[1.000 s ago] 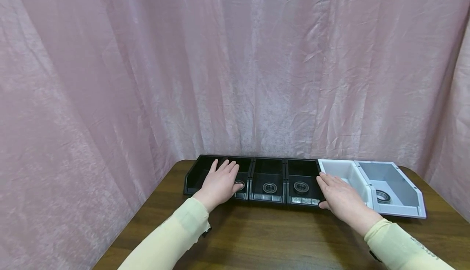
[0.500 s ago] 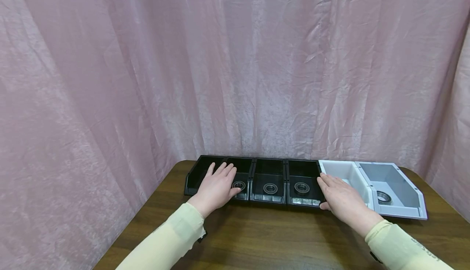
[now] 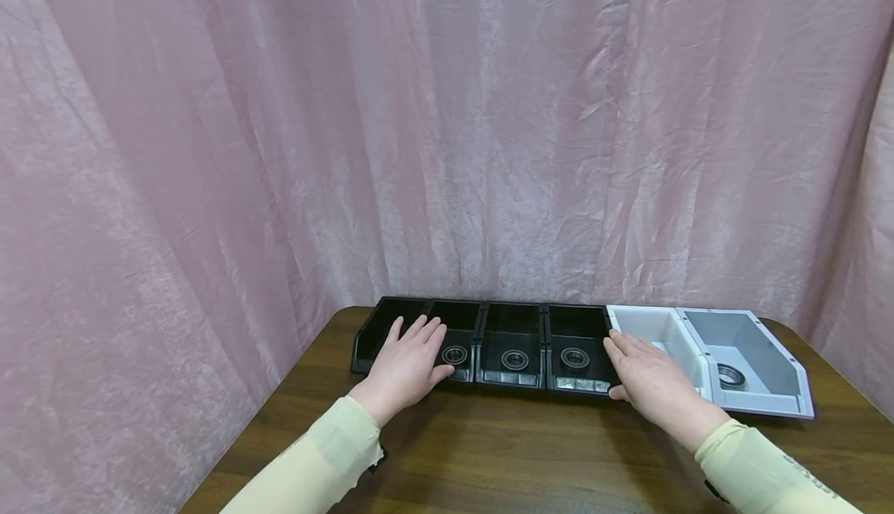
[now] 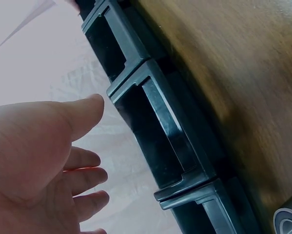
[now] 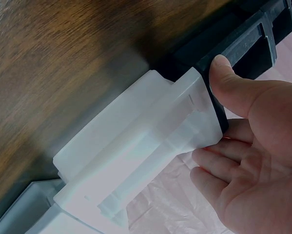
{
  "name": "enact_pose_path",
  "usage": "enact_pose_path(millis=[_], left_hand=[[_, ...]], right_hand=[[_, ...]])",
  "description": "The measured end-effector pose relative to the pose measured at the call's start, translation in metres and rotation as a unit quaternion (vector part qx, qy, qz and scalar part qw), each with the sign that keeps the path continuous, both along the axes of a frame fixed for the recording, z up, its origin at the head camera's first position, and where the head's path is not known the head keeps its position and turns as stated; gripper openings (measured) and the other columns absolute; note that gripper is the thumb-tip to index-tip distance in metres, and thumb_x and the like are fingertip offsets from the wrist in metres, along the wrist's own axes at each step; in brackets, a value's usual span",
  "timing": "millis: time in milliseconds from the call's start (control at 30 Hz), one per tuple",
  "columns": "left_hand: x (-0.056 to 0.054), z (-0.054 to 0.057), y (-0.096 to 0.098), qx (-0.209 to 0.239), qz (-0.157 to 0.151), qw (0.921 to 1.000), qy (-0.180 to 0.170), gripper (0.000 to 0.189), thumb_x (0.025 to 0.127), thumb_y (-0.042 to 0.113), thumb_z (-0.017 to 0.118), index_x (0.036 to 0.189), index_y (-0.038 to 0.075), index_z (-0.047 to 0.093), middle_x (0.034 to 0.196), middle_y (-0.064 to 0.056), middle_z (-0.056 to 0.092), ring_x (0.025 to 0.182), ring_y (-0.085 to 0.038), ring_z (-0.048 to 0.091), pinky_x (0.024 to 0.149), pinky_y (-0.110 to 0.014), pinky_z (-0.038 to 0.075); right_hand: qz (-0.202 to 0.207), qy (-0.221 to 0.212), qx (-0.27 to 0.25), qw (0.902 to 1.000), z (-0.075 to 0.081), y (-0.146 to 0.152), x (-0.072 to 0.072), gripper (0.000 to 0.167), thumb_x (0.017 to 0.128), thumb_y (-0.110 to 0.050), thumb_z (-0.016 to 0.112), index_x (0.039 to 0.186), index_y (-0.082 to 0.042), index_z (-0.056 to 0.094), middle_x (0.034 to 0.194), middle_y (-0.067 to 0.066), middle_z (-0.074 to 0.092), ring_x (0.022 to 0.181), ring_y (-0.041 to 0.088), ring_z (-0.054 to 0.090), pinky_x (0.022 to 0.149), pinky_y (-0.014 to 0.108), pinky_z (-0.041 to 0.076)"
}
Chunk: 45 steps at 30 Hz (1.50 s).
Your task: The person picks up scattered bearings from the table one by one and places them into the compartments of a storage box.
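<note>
In the head view, my left hand [image 3: 401,366] is held palm down over the two leftmost black bins [image 3: 391,328], fingers straight and spread, holding nothing. Its thumb is near the bearing [image 3: 455,355] in the second bin. My right hand [image 3: 653,378] lies over the wall between the rightmost black bin [image 3: 576,324] and the white bin [image 3: 646,321], fingers extended. In the right wrist view its thumb touches the black bin's front corner. Two more bearings lie in black bins, the third bin's bearing [image 3: 514,359] and the fourth bin's bearing [image 3: 575,359].
A grey bin [image 3: 750,343] ends the row at right, with a bearing [image 3: 730,376] inside. All bins stand on a wooden table [image 3: 503,452] before a pink curtain [image 3: 447,126]. The left wrist view catches another bearing [image 4: 289,222] on the wood.
My left hand has drawn back slightly toward me and to the left, uncovering the bearing in the second black bin. The right hand stays in place.
</note>
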<state>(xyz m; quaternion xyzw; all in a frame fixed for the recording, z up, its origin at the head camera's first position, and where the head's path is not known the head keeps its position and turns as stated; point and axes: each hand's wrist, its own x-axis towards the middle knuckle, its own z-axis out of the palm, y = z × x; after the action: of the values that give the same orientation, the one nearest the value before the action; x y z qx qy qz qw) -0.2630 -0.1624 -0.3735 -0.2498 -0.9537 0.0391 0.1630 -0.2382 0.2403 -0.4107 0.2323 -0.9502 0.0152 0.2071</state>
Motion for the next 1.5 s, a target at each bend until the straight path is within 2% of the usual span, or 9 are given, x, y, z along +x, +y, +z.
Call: enact_pose_path(millis=[267,700,1167,1500], left_hand=[[0.005,-0.002,-0.004,0.006,-0.011,0.9999,0.003,0.070,0.106,0.047,0.075,0.158,0.004,0.058,0.165,-0.017,0.053,0.156,-0.037,0.047,0.128,-0.068,0.028],[0.010,-0.003,-0.008,-0.003,-0.008,0.9999,0.010,0.071,0.105,0.049,0.074,0.158,0.004,0.058,0.164,-0.015,0.055,0.155,-0.037,0.048,0.127,-0.068,0.031],[0.016,-0.007,-0.016,0.005,0.001,0.9999,-0.011,0.071,0.105,0.047,0.076,0.159,0.004,0.058,0.165,-0.015,0.054,0.156,-0.037,0.047,0.128,-0.068,0.028],[0.018,-0.012,-0.024,0.004,0.007,0.9999,-0.008,0.069,0.105,0.046,0.076,0.157,0.003,0.059,0.163,-0.016,0.056,0.154,-0.038,0.049,0.127,-0.069,0.030]], right_hand=[[-0.002,-0.002,0.001,1.0000,0.001,-0.001,0.000,0.077,0.080,-0.021,0.098,0.138,0.017,0.064,0.145,0.037,0.062,0.136,0.051,0.062,0.115,0.063,0.049],[-0.003,-0.001,0.003,1.0000,0.000,-0.001,0.000,0.077,0.079,-0.022,0.098,0.137,0.016,0.065,0.144,0.037,0.063,0.135,0.051,0.062,0.114,0.063,0.049],[-0.003,-0.003,0.004,1.0000,0.000,-0.002,-0.002,0.077,0.079,-0.022,0.099,0.136,0.017,0.065,0.143,0.038,0.063,0.135,0.051,0.062,0.114,0.063,0.049],[-0.004,0.006,0.005,1.0000,-0.001,-0.002,-0.002,0.077,0.078,-0.021,0.100,0.135,0.017,0.065,0.142,0.037,0.064,0.133,0.051,0.064,0.113,0.062,0.051]])
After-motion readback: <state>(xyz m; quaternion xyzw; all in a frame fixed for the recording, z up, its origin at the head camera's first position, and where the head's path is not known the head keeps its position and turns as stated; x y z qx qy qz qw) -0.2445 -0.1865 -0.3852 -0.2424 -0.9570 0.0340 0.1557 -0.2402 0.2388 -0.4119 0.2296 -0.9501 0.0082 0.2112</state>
